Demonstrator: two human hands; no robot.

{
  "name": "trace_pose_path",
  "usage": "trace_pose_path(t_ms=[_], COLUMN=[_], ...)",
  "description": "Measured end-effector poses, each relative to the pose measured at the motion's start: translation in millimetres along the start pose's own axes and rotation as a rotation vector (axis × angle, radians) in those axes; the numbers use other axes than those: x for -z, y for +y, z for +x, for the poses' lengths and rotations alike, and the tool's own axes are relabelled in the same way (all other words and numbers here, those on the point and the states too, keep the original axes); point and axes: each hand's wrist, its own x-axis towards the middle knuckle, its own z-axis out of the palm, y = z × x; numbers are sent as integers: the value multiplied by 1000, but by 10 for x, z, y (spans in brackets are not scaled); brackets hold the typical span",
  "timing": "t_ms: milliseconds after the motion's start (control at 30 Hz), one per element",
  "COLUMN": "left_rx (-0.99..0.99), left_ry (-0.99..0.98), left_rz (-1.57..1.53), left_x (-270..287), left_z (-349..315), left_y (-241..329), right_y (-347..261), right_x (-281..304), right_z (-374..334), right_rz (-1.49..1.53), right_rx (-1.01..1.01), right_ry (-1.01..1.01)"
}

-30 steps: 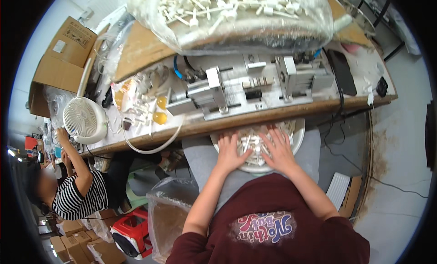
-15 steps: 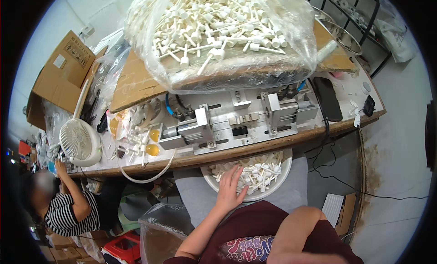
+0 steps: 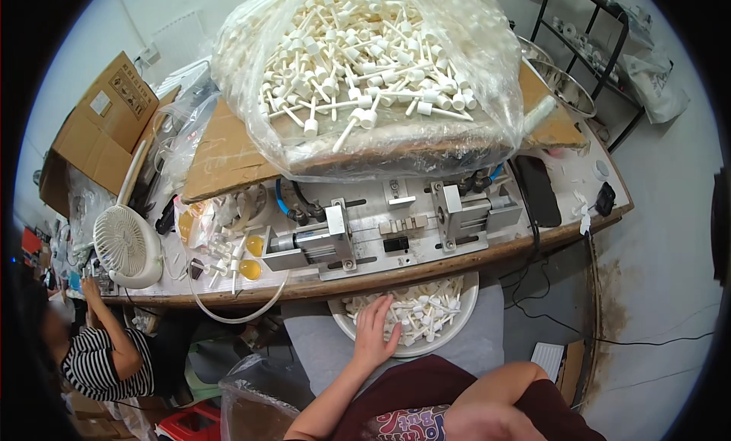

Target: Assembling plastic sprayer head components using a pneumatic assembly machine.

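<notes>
A white bowl [image 3: 466, 331] full of small white plastic parts with thin stems rests on my lap, on a grey cloth, just under the bench edge. My left hand [image 3: 375, 331] lies flat on the left side of the pile with its fingers spread and grips nothing. My right arm is bent back against my chest. My right hand [image 3: 478, 422] is a blur at the lower edge, away from the bowl, and I cannot make out its fingers. On the bench above the bowl sits a metal clamping fixture [image 3: 388, 232] with two blocks.
A big clear bag [image 3: 365, 68] of the same white parts lies on cardboard sheets behind the fixture. A small white fan [image 3: 126, 247], a black phone [image 3: 537, 190], cardboard boxes [image 3: 95, 129] and a wire shelf [image 3: 586, 45] surround the bench. A person in a striped shirt [image 3: 99, 361] works at left.
My right hand has left the bowl and pulled back to my chest. My left hand stays on the parts. The view has tilted up, showing more of the big bag.
</notes>
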Motion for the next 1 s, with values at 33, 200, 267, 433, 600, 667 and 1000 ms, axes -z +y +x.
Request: trace_pose_path(t_ms=[33, 200, 267, 433, 600, 667, 1000], left_rx=[11, 20, 40, 95, 119, 123, 117], left_ry=[-4, 12, 23, 41, 47, 46, 48], left_rz=[-19, 1, -10, -41, -32, -46, -119], left_x=[-40, -24, -45, -54, -39, -34, -11], left_z=[0, -29, -58, -54, -39, -41, 7], left_y=[-25, -77, -94, -136, -158, -173, -161], right_y=[105, 616, 1042, 2097, 2691, 2861, 2844], right_x=[71, 146, -17, -495, -947, -1083, -1208], right_z=[-96, 350, 625, 921, 1144, 1092, 1113], right_rz=[-40, -189, -282, -509, -843, -885, -669], right_rx=[36, 90, 96, -7, -73, -52, -202], right_ry=[-61, -490, -679, -847, -1355, -1495, -1634])
